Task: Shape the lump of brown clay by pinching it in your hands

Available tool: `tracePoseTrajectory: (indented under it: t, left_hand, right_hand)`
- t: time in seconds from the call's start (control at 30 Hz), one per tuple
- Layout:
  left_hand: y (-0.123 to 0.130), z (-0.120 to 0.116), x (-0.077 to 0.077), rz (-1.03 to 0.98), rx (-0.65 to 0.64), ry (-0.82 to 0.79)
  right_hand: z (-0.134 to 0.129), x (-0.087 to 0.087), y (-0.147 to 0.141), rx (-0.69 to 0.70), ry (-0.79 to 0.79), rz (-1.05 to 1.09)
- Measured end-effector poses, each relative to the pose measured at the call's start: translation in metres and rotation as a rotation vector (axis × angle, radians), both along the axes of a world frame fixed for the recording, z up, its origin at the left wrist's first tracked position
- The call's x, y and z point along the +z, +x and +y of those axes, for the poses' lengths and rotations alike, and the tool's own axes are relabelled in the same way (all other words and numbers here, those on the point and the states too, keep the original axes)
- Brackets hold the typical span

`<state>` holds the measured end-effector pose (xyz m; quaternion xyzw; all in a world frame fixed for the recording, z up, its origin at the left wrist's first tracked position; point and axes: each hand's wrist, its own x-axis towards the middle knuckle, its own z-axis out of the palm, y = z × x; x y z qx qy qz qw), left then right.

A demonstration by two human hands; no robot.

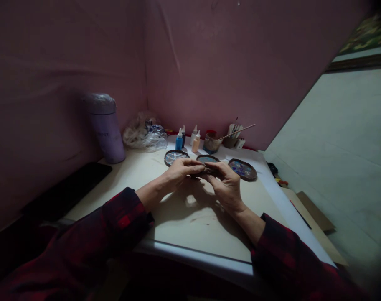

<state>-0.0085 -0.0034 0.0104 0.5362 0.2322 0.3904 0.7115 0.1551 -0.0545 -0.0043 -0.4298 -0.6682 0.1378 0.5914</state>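
Near: our plaid sleeves (128, 213), both forearms reaching in over the near edge of the bench (262, 209). Faint reddish smudges on its pale top, btwn the arms.

Ctr: L hand (179, 172) & R hand (227, 186), fingertips nearly meeting. Both grips narrow, pinched on 1 small dark piece (209, 171), held up just off the bench, mostly hidden by our fingers; exact shape n/a. To L, nearer the wall side: 1 flat black slab (68, 188).

Step in hand (our judgement): two-handed fingering of the dark piece, prob. shaping or pressing its edge. Next move calls for light, even pressure, thumbs under, piece kept level & clear of the dishes; too hard a pinch could bend or crack it.

Just beyond: 3 shallow dark-rimmed dishes, viz. R dish (242, 169), blue/violet spots; mid dish (207, 159), part-hidden behind hands; L dish (176, 157), pale streaks.

Far: 4 small nozzle bottles, upright: blue (179, 142), dark, white, orange (196, 143). 1 jar (211, 145) w/ thin stick (240, 131) leaning out, poss. a brush. Crumpled plastic bag (146, 136); 1 purple tumbler (107, 136), upright. Pink wall (224, 71) behind.
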Motion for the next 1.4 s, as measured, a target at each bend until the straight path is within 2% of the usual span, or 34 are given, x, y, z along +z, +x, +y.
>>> tracePoseTrajectory:
  t: [0.27, 0.4, 0.57, 0.83, 1.03, 1.4]
  left_hand:
    - [-0.002, -0.001, 0.004, 0.063, -0.011, 0.04]
    - [0.001, -0.007, 0.004, 0.04, 0.028, 0.011]
    - [0.003, -0.012, 0.003, 0.105, -0.013, 0.079]
    - [0.004, -0.017, 0.009, 0.059, -0.006, 0.044]
    - [0.003, -0.012, 0.003, 0.073, 0.005, 0.049]
    - [0.002, -0.012, 0.006, 0.082, 0.005, 0.121]
  right_hand:
    - [0.0, 0.0, 0.0, 0.013, -0.015, -0.001]
    - [0.003, -0.002, 0.001, -0.025, -0.039, 0.05]
    - [0.005, 0.0, 0.001, -0.062, -0.116, 0.091]
    - [0.007, 0.003, 0.002, 0.009, -0.204, 0.149]
    - [0.01, 0.002, 0.002, 0.06, -0.273, 0.142]
    - [0.007, 0.006, -0.002, 0.128, -0.246, 0.201]
